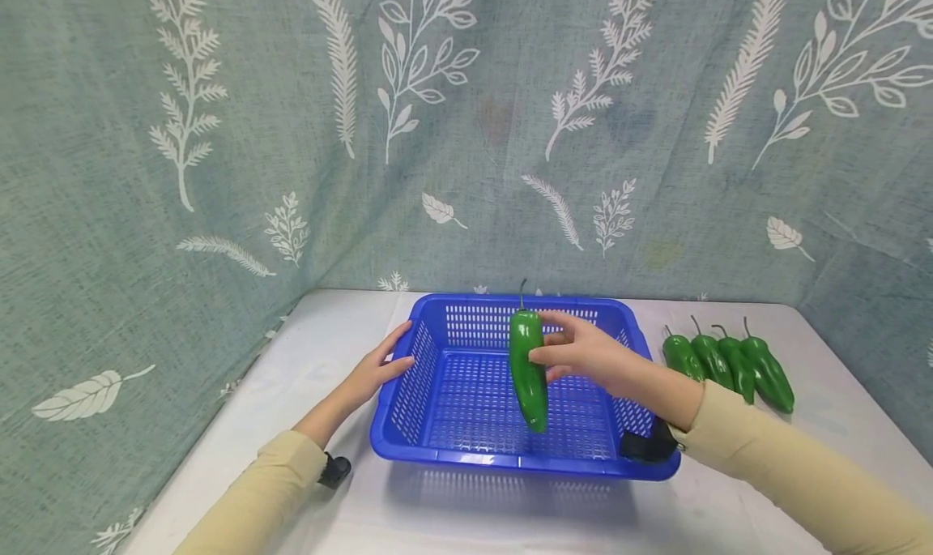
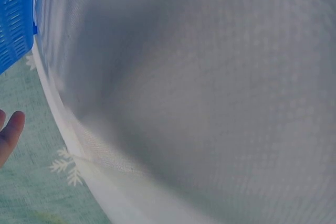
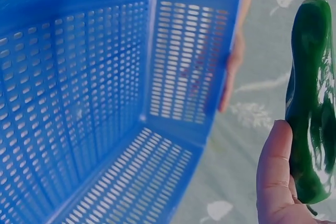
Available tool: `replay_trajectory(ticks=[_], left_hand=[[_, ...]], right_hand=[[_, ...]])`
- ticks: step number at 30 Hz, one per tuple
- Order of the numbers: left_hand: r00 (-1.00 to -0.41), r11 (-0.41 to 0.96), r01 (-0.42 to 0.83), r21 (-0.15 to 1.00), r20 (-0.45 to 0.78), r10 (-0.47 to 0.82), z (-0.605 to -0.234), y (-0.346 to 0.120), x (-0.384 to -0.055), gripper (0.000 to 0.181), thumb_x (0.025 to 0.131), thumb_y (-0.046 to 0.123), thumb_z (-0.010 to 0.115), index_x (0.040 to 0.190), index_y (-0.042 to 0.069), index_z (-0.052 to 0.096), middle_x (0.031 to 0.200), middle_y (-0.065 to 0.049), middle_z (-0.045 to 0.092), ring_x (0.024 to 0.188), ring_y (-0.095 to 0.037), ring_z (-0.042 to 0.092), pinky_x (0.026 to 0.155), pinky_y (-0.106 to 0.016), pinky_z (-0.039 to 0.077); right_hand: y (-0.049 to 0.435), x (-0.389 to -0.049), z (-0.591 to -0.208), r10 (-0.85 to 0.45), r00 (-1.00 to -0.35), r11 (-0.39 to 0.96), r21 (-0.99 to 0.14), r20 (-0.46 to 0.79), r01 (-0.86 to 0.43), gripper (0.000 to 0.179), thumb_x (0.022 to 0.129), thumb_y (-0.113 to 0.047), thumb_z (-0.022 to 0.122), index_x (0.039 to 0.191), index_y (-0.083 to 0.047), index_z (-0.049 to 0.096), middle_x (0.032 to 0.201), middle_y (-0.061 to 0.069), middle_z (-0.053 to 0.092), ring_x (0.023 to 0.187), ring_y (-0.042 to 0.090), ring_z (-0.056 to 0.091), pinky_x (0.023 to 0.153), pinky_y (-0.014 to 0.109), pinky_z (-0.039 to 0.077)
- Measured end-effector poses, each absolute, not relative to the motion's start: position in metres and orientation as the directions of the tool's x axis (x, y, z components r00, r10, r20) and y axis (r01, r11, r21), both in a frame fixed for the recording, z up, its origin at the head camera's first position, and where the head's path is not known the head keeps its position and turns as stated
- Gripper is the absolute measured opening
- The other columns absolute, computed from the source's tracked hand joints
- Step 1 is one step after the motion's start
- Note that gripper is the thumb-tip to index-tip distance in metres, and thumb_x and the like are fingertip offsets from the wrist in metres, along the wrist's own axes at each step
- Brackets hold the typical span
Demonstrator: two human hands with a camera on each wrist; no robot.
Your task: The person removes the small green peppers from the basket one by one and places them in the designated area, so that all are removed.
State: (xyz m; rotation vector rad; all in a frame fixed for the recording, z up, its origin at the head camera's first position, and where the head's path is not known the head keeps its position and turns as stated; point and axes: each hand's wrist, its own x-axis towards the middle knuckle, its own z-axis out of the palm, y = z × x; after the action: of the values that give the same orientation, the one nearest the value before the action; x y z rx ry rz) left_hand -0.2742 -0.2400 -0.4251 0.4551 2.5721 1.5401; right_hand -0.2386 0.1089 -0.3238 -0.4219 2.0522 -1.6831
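Observation:
In the head view a long green pepper (image 1: 528, 373) hangs over the blue plastic basket (image 1: 481, 459), stem up. My right hand (image 1: 579, 354) pinches it between thumb and fingers. The right wrist view shows the same pepper (image 3: 314, 103) close up, the thumb (image 3: 274, 166) pressed along its side. At the basket's left rim, my left hand (image 1: 377, 370) rests with its fingers extended against the edge. The basket has slotted walls and a mesh floor, with nothing lying inside it. In the left wrist view only fingertips (image 2: 11, 132) and a basket corner (image 2: 14, 17) show.
Several green peppers (image 1: 729, 365) lie side by side on the white tabletop (image 1: 328, 336), right of the basket. Behind the table hangs a grey-green curtain (image 1: 466, 174) with white leaf prints. Dark wrist cameras (image 1: 649, 443) sit under the sleeves.

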Motion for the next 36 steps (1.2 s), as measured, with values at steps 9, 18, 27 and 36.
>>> replay_trajectory(ticks=[9,18,27,36], left_hand=[[-0.948,0.447,0.208,0.87,0.068,0.31,-0.425,-0.24,-0.273,0.064,0.093,0.027,0.05,0.147,0.018,0.018,0.146,-0.024,0.026,0.127,-0.045,0.034,0.098,-0.054,0.036],[-0.951,0.452,0.195,0.871,0.055,0.305,-0.416,-0.237,-0.267,0.063,0.093,0.024,0.049,0.147,0.016,0.017,0.146,-0.025,0.025,0.126,-0.046,0.035,0.098,-0.055,0.035],[-0.95,0.458,0.183,0.87,0.037,0.31,-0.394,-0.228,-0.254,0.062,0.093,0.017,0.046,0.147,0.007,0.016,0.144,-0.028,0.025,0.126,-0.047,0.033,0.099,-0.056,0.033],[-0.949,0.445,0.191,0.875,0.05,0.31,-0.418,-0.238,-0.27,0.064,0.093,0.022,0.049,0.147,0.014,0.016,0.146,-0.025,0.024,0.127,-0.046,0.032,0.099,-0.056,0.033]], right_hand=[[0.141,-0.225,-0.306,-0.485,-0.87,0.195,-0.981,-0.091,-0.006,0.077,0.085,-0.016,0.063,0.144,-0.002,0.016,0.127,0.028,0.048,0.087,0.019,0.062,0.077,0.035,0.051],[0.172,-0.223,-0.293,-0.39,-0.915,0.282,-0.959,-0.102,-0.013,0.079,0.087,-0.021,0.061,0.146,-0.005,0.011,0.135,0.028,0.039,0.094,0.016,0.059,0.081,0.036,0.048],[0.201,-0.221,-0.287,-0.339,-0.937,0.345,-0.938,-0.083,-0.042,0.078,0.09,-0.022,0.057,0.147,-0.005,0.007,0.137,0.028,0.036,0.094,0.009,0.057,0.086,0.037,0.044],[0.238,-0.217,-0.294,-0.279,-0.959,0.398,-0.914,-0.047,-0.071,0.073,0.094,-0.026,0.05,0.147,-0.003,0.005,0.135,0.029,0.034,0.09,0.002,0.057,0.086,0.039,0.042]])
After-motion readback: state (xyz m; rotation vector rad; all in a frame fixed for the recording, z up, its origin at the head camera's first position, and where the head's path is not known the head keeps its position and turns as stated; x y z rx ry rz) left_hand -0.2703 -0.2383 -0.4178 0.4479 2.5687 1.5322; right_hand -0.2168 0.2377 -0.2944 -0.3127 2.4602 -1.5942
